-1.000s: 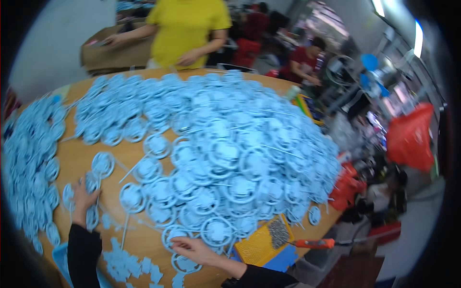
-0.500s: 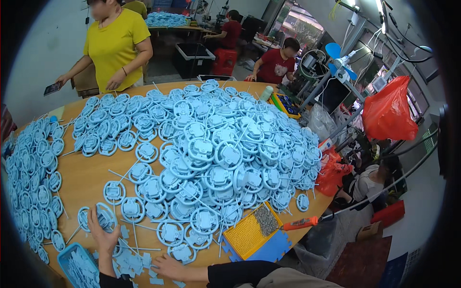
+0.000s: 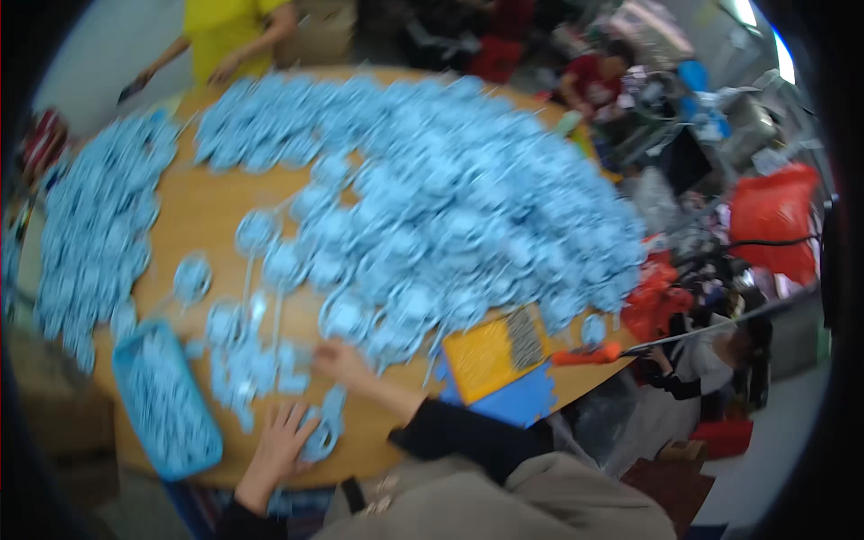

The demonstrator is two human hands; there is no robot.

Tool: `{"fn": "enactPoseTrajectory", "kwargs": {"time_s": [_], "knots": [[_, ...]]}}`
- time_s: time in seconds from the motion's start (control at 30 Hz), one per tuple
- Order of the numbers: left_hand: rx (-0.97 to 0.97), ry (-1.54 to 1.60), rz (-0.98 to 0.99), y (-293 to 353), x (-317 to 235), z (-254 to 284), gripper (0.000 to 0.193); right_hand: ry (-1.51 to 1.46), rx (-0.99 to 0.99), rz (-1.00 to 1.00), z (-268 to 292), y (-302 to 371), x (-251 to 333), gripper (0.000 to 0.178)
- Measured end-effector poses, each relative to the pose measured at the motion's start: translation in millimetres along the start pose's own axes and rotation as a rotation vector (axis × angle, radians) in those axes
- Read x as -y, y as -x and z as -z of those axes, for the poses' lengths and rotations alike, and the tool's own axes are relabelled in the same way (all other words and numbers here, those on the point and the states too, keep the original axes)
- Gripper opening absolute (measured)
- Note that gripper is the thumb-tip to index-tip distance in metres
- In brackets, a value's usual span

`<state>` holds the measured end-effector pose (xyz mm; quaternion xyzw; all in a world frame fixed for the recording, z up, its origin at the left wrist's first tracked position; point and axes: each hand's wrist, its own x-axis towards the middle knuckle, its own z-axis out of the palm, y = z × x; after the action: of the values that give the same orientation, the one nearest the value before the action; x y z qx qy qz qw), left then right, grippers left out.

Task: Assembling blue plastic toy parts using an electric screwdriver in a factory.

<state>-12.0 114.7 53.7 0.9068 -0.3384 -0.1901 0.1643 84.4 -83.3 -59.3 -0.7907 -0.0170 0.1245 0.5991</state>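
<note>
Near the front edge, my left hand (image 3: 282,441) has its fingers spread, the tips against the rim of a light-blue plastic wheel-shaped part (image 3: 323,439). Whether it grips the part is blurred. My right hand (image 3: 345,363) reaches in from the right, above and beyond that part, its fingers curled next to the flat light-blue scraps (image 3: 241,373). Motion blur hides what, if anything, is in them. A large heap of similar wheel-shaped parts (image 3: 468,225) covers the middle and right of the table. Left of my hands stands a blue basket (image 3: 216,443) full of light-blue pieces.
A yellow tray (image 3: 481,360) with small grey pieces sits on a blue mat (image 3: 526,396) at the right. Beside it is an orange-handled tool (image 3: 585,355). More parts (image 3: 99,243) line the left. A person in yellow (image 3: 229,36) stands across the wooden table (image 3: 202,211).
The view has tipped down and shifted. My left hand has left the wheel-shaped parts beyond the scraps and is at the front edge; my right hand has moved farther up, beside the scraps.
</note>
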Motion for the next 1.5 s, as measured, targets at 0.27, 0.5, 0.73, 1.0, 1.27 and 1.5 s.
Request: {"fn": "enactPoseTrajectory", "kwargs": {"time_s": [0.27,0.5,0.73,1.0,1.27,1.5], "knots": [[-0.164,-0.096,0.177,15,9,-28,0.077,-0.366,0.285,-0.357,55,62,26,0.016],[-0.658,0.188,0.877,17,-4,-92,0.05,0.007,0.491,-0.118,2,77,27,0.021],[-0.626,0.169,0.847,11,0,-87,0.044,0.239,0.529,0.076,-22,60,23,0.024],[-0.518,0.197,0.828,11,0,-78,0.07,0.448,0.493,0.238,-32,52,43,0.031],[-0.406,0.319,0.797,17,14,-76,0.074,0.625,0.518,0.297,-33,41,49,0.047],[-0.233,0.351,0.767,13,19,-60,0.079,0.791,0.613,0.099,-34,29,53,0.057]]}}
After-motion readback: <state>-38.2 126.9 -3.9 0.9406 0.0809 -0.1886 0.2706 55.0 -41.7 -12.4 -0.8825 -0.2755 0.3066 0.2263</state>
